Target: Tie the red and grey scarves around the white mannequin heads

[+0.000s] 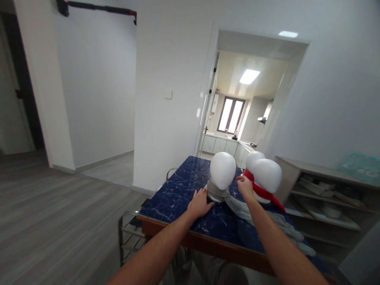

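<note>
A white mannequin head (222, 170) stands on a dark blue marbled table (175, 194), with a grey scarf (242, 209) around its neck. One long end of the scarf trails right across the tabletop, passing behind my right forearm. My left hand (199, 202) rests palm down at the neck's left side, fingers apart, fingertips at the scarf's edge. Between the heads, my right hand (246, 188) is raised with its fingers drawn together; what they hold, if anything, is too small to make out. Just beyond it, a red scarf (263, 193) wraps another white head (268, 175).
A third white head (254, 158) stands behind the red-scarfed one. To the right is a shelf unit (326, 206) with items inside and wrapped bottles (360, 168) on top. A metal rack (127, 233) stands by the table's left side. A doorway opens onto a kitchen.
</note>
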Available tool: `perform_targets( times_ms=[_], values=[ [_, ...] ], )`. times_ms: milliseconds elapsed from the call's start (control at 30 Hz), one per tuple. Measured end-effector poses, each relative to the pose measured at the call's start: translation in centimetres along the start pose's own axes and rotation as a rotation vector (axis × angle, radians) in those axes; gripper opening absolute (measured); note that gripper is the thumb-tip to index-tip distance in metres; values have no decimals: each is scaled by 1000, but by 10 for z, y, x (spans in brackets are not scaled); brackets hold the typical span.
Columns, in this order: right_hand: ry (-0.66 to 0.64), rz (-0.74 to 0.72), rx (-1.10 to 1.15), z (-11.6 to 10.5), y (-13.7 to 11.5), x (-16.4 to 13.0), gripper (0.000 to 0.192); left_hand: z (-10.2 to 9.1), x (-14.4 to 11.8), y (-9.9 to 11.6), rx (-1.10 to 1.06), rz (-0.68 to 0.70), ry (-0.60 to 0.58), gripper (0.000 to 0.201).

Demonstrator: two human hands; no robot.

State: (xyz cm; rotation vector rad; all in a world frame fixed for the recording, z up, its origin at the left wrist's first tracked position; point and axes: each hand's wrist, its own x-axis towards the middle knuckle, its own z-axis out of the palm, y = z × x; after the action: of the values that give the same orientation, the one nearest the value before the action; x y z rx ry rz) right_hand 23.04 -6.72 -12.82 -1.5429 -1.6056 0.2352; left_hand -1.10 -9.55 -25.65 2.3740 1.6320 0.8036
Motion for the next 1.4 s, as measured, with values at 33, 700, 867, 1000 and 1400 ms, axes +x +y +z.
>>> perform_targets(
  times_ms=[33, 700, 867, 1000, 1400],
  values=[
    [-67, -20, 13, 4, 13, -10, 35, -1, 0, 0, -6, -3, -6, 83],
    [-274, -125, 346, 34, 58, -48, 35, -8, -2, 5, 29, -23, -45, 74],
    [-321, -78, 404, 18, 64, -61, 43, -9, -3, 6, 36, -29, -51, 75],
    [-230, -180, 300, 7, 67, -74, 35, -7, -3, 5, 47, -24, -49, 76],
    [-286, 57, 540, -72, 80, -151, 51, -6, -4, 7, 68, -32, -49, 77]
  ],
)
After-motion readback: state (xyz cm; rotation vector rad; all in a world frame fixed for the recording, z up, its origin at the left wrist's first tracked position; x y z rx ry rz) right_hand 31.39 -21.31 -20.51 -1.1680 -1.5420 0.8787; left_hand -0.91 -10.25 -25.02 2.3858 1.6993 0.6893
